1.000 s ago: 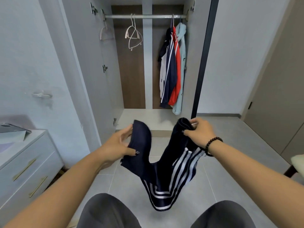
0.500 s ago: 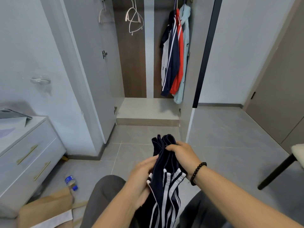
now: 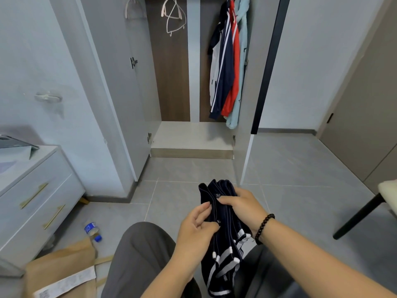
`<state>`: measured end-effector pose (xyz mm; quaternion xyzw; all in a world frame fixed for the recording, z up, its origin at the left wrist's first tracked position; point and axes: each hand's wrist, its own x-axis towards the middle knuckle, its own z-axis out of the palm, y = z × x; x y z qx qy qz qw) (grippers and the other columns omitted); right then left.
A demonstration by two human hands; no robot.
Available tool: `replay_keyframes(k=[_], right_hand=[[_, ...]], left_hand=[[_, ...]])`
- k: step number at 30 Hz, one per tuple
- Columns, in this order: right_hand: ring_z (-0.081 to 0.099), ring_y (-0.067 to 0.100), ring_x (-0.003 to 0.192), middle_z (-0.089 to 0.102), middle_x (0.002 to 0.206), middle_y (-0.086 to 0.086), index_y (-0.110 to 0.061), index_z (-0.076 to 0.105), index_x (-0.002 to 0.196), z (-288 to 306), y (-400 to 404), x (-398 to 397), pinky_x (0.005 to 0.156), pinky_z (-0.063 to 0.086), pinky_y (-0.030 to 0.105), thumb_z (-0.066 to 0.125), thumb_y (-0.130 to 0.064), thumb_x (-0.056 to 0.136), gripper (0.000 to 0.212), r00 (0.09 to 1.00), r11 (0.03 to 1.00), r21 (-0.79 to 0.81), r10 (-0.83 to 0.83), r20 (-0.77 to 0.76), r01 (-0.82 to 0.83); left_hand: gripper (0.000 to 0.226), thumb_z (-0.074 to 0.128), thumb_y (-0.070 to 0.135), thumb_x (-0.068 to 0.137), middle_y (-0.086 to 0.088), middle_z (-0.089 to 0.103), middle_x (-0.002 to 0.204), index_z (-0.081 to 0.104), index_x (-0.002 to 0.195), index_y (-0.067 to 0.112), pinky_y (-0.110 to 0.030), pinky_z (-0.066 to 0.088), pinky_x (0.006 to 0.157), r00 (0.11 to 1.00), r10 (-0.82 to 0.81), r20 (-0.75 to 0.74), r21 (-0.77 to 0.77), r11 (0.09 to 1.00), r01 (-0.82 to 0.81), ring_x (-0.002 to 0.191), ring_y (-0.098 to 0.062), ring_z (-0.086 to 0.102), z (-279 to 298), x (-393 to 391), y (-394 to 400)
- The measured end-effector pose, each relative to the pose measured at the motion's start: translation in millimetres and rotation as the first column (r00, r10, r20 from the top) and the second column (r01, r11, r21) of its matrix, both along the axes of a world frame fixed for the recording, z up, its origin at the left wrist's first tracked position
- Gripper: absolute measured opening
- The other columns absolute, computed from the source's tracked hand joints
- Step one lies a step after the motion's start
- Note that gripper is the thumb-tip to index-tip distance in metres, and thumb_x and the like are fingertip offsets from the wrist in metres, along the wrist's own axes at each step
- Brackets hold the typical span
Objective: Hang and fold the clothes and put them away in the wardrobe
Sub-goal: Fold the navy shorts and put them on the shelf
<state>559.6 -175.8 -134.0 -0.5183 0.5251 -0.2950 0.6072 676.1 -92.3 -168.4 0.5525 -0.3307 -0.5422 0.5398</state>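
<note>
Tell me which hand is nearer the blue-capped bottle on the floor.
Left. The left hand grips the navy garment on the side toward the bottle; the right hand holds the garment's far side.

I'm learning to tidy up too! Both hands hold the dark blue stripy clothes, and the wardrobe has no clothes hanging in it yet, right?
Not quite. The head view shows clothes already hanging in the wardrobe: navy, red and light blue jackets. The rest is right: the left hand and right hand both hold the dark blue striped garment.
</note>
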Motion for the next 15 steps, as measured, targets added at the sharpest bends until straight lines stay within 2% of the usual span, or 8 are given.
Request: replay_keyframes(k=[5, 9, 13, 15], right_hand=[[0.070, 0.026, 0.087, 0.072, 0.098, 0.017, -0.002, 0.068, 0.100, -8, -1, -2, 0.069, 0.057, 0.027, 0.063, -0.008, 0.088, 0.015, 0.999, 0.999, 0.013, -0.046, -0.001, 0.046], [0.068, 0.026, 0.082, 0.070, 0.098, 0.020, 0.003, 0.065, 0.103, -12, -1, 3, 0.071, 0.056, 0.033, 0.062, -0.007, 0.087, 0.019, 0.994, 0.994, 0.034, -0.106, 0.006, 0.106], [0.067, 0.025, 0.079, 0.070, 0.097, 0.020, 0.001, 0.065, 0.103, -11, 2, 15, 0.071, 0.056, 0.035, 0.059, -0.014, 0.091, 0.020, 0.990, 0.991, 0.061, -0.124, 0.062, 0.120], [0.068, 0.024, 0.078, 0.070, 0.095, 0.018, -0.003, 0.065, 0.102, -10, 5, 21, 0.070, 0.056, 0.034, 0.057, -0.020, 0.094, 0.020, 0.988, 0.990, 0.090, -0.118, 0.097, 0.109]], left_hand=[[0.041, 0.057, -0.008, 0.088, 0.002, 0.074, 0.107, 0.068, 0.113, 0.023, -0.025, 0.058, 0.076, 0.994, 0.039, -0.101, -0.026, 0.999, -0.042, 0.097, -0.019, 0.072, -1, 3, 2], [0.041, 0.053, -0.010, 0.088, -0.006, 0.074, 0.109, 0.063, 0.119, 0.015, -0.028, 0.059, 0.077, 0.979, 0.023, -0.203, -0.036, 0.999, -0.031, 0.098, -0.024, 0.071, -1, 6, -1], [0.040, 0.055, -0.010, 0.087, -0.013, 0.071, 0.114, 0.058, 0.123, 0.009, -0.032, 0.059, 0.075, 0.923, 0.066, -0.380, -0.016, 0.997, -0.078, 0.099, -0.029, 0.071, -1, 8, -4], [0.045, 0.064, -0.005, 0.084, -0.014, 0.068, 0.120, 0.057, 0.125, 0.010, -0.039, 0.057, 0.084, 0.907, 0.105, -0.408, 0.025, 0.994, -0.104, 0.101, -0.030, 0.069, -3, 11, -6]])
